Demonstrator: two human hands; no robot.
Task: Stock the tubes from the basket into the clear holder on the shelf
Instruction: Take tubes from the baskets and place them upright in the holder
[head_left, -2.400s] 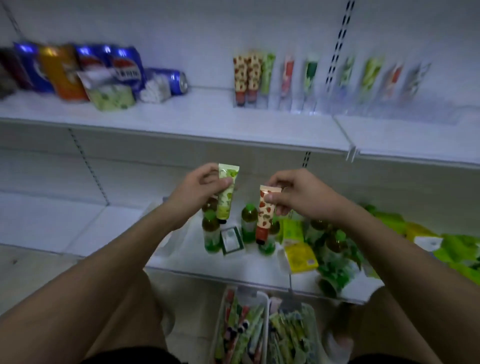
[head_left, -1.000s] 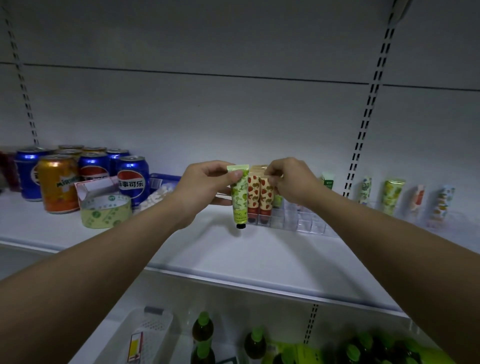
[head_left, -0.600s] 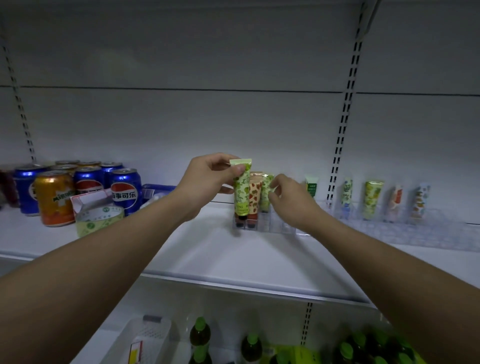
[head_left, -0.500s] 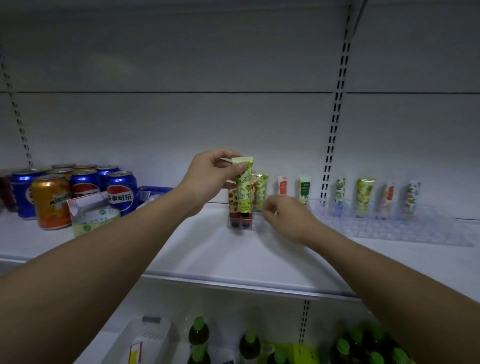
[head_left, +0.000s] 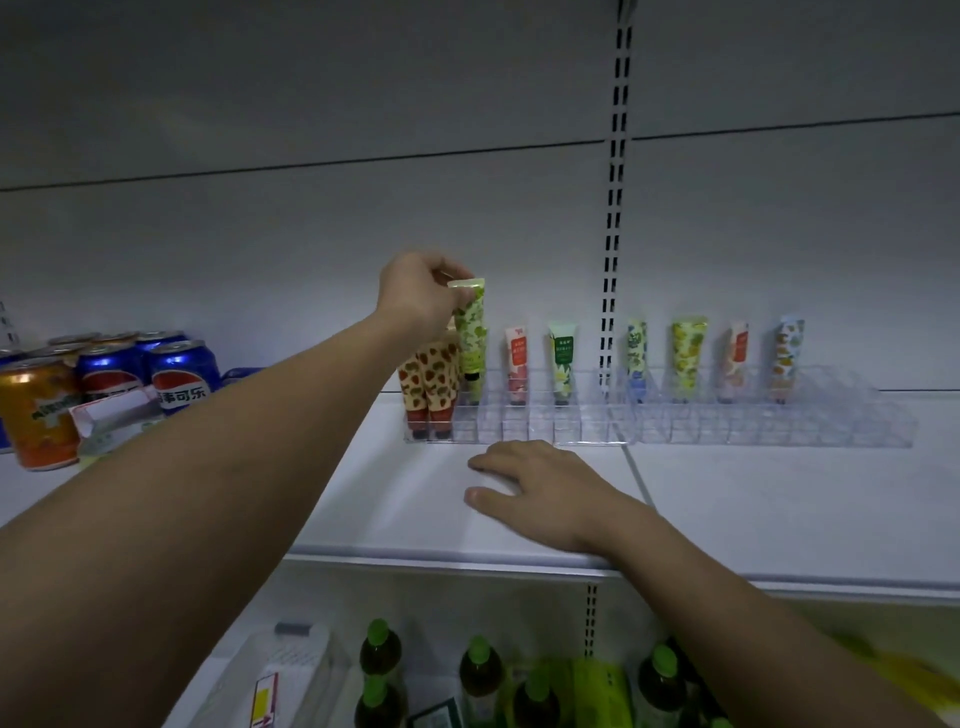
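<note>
The left hand (head_left: 421, 299) pinches the top of a green tube (head_left: 471, 332) with curled fingers, holding it upright with its cap down in a slot of the clear holder (head_left: 675, 431), just right of two strawberry tubes (head_left: 428, 384) at the holder's left end. The right hand (head_left: 540, 483) lies flat on the shelf (head_left: 779, 499) just in front of the holder, fingers relaxed and holding nothing. More tubes stand farther right in the holder, and cans (head_left: 182, 374) stand at the left.

The left hand (head_left: 423, 299) is raised, arm outstretched, its fingers (head_left: 465, 297) pinched (thumb side hidden). The right hand (head_left: 540, 480) lies palm down, fingers spread and relaxed.
</note>
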